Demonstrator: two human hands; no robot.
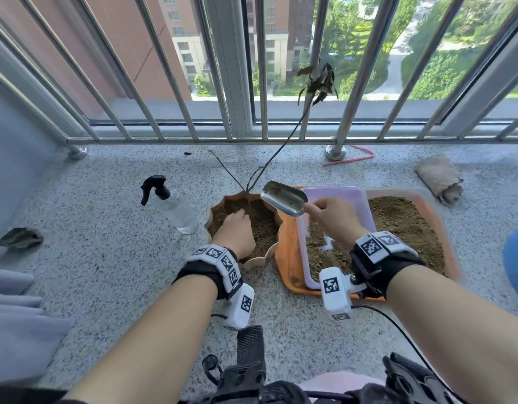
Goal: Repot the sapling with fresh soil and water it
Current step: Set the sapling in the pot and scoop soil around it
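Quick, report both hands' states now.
Left hand: open, fingers pressing the brown soil in the scalloped terracotta pot.
Right hand: closed on the handle of the empty metal scoop.

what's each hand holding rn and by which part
The right hand grips the metal scoop by its handle end. The left hand holds nothing; it rests on soil in the pot.

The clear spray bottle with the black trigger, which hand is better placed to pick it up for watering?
Probably the left hand. It rests on the soil in the scalloped tan pot, next to the clear spray bottle, and holds nothing. The right hand grips the metal scoop.
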